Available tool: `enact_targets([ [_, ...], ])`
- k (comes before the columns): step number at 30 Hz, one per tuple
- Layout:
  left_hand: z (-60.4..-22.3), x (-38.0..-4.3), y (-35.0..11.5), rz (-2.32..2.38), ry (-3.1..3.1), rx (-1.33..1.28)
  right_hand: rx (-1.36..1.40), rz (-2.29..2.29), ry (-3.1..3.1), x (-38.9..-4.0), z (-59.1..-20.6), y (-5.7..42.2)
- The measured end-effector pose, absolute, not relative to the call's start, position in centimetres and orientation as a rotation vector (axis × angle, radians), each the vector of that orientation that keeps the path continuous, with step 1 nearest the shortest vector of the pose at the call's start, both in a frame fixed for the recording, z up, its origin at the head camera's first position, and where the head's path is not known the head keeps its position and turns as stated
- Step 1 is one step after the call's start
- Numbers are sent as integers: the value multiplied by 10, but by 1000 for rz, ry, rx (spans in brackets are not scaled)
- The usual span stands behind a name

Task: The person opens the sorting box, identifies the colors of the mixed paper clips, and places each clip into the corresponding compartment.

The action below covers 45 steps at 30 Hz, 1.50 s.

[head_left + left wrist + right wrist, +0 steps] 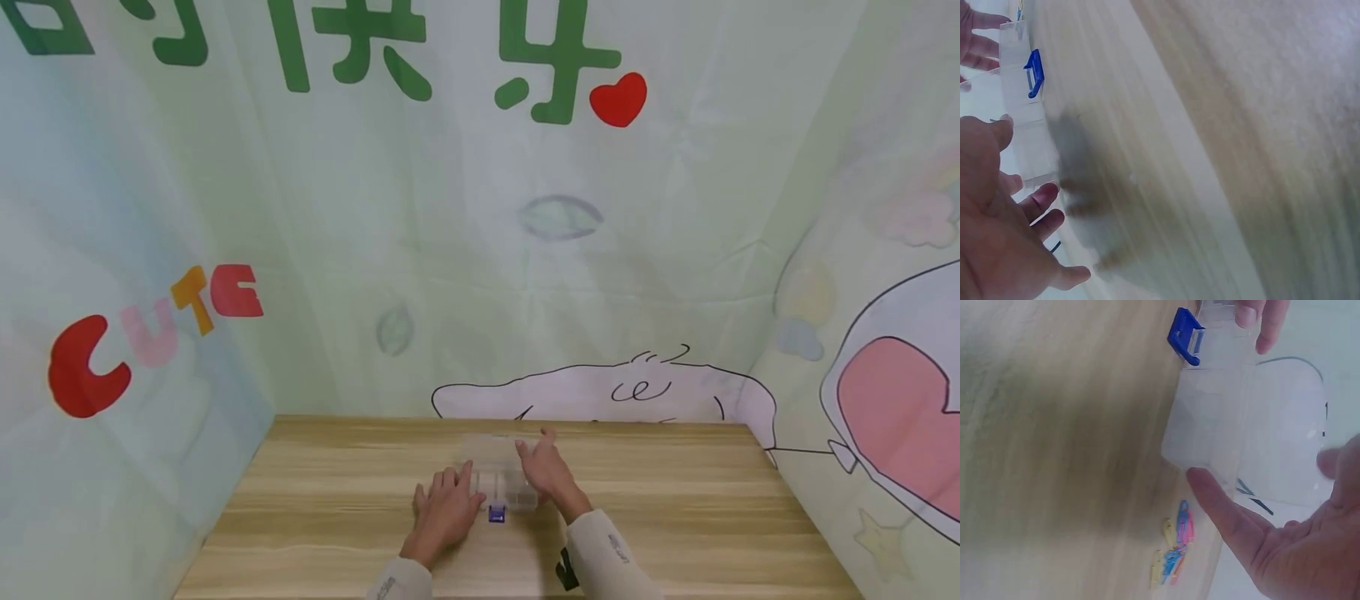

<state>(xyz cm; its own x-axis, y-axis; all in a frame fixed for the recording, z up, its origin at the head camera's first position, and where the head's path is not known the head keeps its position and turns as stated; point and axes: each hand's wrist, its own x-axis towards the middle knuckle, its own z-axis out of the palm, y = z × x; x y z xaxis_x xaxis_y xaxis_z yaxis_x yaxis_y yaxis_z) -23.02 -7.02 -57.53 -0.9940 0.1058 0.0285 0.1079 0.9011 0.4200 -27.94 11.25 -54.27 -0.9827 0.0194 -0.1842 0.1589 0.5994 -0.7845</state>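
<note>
The left hand (447,510) and right hand (547,468), each with wide grip, rest at opposite ends of the box (1200,419), probably to steady it.

Box (1197,425) clear and colourless, its clasp (1177,337) deep blue. Small pieces (1182,525) yellow, blue and pink. Tabletop (337,471) tan with brown wood-grain streaks; sleeves (600,546) cream; backdrop (450,267) pale green, green characters (562,57), red heart (619,100).

"How's the light?"
"Soft and even in my head view, the backdrop (465,267) pale."
"Wrist views?"
"Hazier. On my left one, diffuse shadows darken the tabletop (1147,106) beside the fingers (1041,200), and the wood grain blurs rightward."
</note>
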Motion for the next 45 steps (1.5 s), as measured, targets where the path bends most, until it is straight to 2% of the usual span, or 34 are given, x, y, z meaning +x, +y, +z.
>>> enact_targets([
  [11,-573,-234,-70,-667,-3111,-137,114,-1266,2732,-278,-550,120],
  [25,-567,-236,-69,-713,-3153,-131,-82,-986,2856,-277,-550,119],
  [45,-567,-235,-71,-657,-3186,-169,-58,-968,2851,-276,-555,113],
])
